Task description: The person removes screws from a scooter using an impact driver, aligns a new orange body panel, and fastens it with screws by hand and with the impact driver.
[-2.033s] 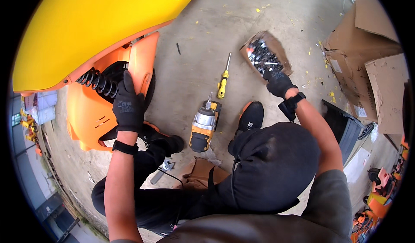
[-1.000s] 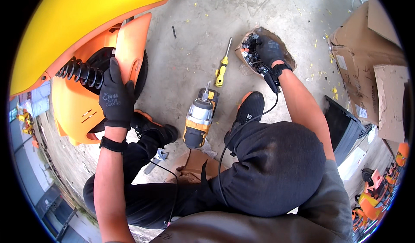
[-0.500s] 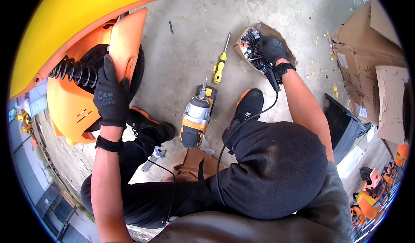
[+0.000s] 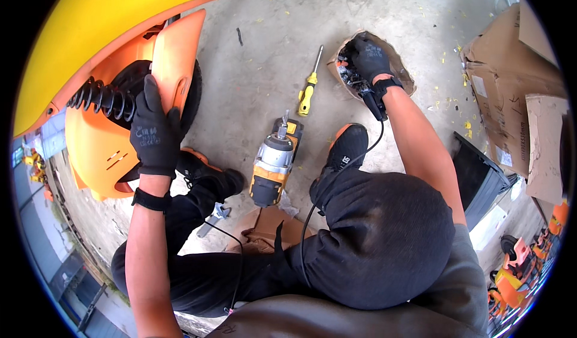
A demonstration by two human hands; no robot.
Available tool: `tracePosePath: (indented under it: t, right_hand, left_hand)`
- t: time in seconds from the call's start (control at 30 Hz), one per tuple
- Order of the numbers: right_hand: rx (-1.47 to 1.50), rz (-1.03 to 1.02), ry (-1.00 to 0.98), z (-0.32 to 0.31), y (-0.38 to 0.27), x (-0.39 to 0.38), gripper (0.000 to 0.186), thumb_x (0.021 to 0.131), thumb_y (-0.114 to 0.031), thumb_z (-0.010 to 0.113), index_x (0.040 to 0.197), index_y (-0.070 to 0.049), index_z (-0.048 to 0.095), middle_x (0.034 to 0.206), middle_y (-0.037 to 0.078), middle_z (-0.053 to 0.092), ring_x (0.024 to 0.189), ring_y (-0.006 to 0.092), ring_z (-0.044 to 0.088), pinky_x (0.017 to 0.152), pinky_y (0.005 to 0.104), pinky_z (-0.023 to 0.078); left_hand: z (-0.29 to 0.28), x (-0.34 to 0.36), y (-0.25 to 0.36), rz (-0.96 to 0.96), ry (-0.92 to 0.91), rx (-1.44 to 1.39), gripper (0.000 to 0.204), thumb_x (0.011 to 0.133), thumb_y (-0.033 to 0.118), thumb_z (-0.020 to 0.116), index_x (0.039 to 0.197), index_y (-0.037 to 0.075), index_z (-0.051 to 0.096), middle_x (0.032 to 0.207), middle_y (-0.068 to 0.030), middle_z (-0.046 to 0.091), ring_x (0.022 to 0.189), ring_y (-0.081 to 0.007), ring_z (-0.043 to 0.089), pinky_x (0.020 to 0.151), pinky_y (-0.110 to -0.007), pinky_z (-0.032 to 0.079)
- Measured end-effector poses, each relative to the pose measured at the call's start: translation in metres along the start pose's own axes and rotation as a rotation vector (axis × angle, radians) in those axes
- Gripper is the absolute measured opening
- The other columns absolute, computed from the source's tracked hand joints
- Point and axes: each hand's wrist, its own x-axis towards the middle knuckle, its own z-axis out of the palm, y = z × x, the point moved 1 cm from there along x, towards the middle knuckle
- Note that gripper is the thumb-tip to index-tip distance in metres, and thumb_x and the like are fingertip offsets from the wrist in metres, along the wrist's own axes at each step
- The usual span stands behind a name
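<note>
My left hand (image 4: 154, 135), in a black glove, holds the lower end of an upright orange fender (image 4: 172, 61), its index finger stretched along the edge and the thumb apart. Beside it are a black coil spring (image 4: 103, 100) and a black tyre (image 4: 193, 97). My right hand (image 4: 371, 59), also gloved, reaches into an open brown paper bag (image 4: 400, 67) of small dark and silvery hardware (image 4: 350, 76). Its fingertips are hidden among the pieces, so their grip does not show. A small black device with a cable (image 4: 375, 104) hangs at the right wrist.
A yellow-handled screwdriver (image 4: 307, 94) and a yellow-grey power driver (image 4: 271, 168) lie on the concrete floor between my feet and the bag. Cardboard boxes (image 4: 502, 91) and a black panel (image 4: 479, 172) stand at right. A yellow body panel (image 4: 102, 19) overhangs the upper left.
My right hand has shifted slightly left and away from me, deeper into the paper bag. My left hand stays on the fender.
</note>
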Motion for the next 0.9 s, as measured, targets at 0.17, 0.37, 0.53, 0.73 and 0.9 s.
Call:
tracePosePath:
  t: [0.17, 0.37, 0.53, 0.73, 0.9]
  right_hand:
    - [-0.001, 0.049, -0.046, 0.006, -0.004, 0.006, 0.026, 0.088, -0.019, 0.053, 0.108, -0.011, 0.067, 0.103, 0.015, 0.068, 0.097, 0.0319, 0.065, 0.082, 0.0426, 0.052]
    - [-0.027, 0.101, -0.044, 0.013, 0.01, 0.01, 0.026, 0.084, -0.024, 0.059, 0.103, -0.008, 0.068, 0.103, 0.016, 0.068, 0.097, 0.0342, 0.064, 0.085, 0.0433, 0.05]
    - [-0.057, 0.057, -0.117, 0.0, -0.013, 0.004, 0.023, 0.084, -0.021, 0.061, 0.1, -0.006, 0.07, 0.099, 0.016, 0.069, 0.093, 0.0323, 0.066, 0.081, 0.0416, 0.053]
    - [-0.043, -0.04, 0.041, 0.006, -0.007, -0.001, 0.024, 0.084, -0.019, 0.062, 0.103, -0.005, 0.067, 0.098, 0.017, 0.068, 0.093, 0.0326, 0.065, 0.082, 0.0415, 0.052]
    - [-0.044, -0.024, -0.077, 0.006, -0.009, 0.003, 0.025, 0.083, -0.018, 0.064, 0.103, -0.005, 0.066, 0.097, 0.018, 0.068, 0.095, 0.0333, 0.064, 0.083, 0.0425, 0.052]
  left_hand:
    - [-0.001, -0.002, -0.002, 0.015, 0.012, 0.015, 0.078, 0.077, 0.014, 0.068, 0.144, 0.004, 0.03, 0.117, -0.0201, 0.054, 0.097, -0.0379, 0.06, 0.076, -0.044, 0.05]
    - [0.001, 0.001, 0.001, -0.004, 0.001, 0.025, 0.079, 0.077, 0.015, 0.069, 0.144, 0.005, 0.03, 0.117, -0.0207, 0.054, 0.096, -0.0378, 0.06, 0.075, -0.044, 0.051]
    - [0.0, -0.001, 0.001, -0.082, -0.068, -0.009, 0.072, 0.081, 0.016, 0.068, 0.143, 0.004, 0.034, 0.128, -0.0219, 0.053, 0.109, -0.0387, 0.058, 0.086, -0.041, 0.051]
    - [0.0, 0.0, 0.002, -0.071, -0.058, 0.009, 0.072, 0.08, 0.016, 0.068, 0.143, 0.004, 0.034, 0.127, -0.0217, 0.053, 0.108, -0.0382, 0.058, 0.084, -0.041, 0.052]
    - [0.003, -0.002, -0.002, -0.014, 0.003, 0.029, 0.077, 0.078, 0.016, 0.069, 0.144, 0.005, 0.031, 0.12, -0.02, 0.054, 0.099, -0.0369, 0.06, 0.077, -0.042, 0.052]
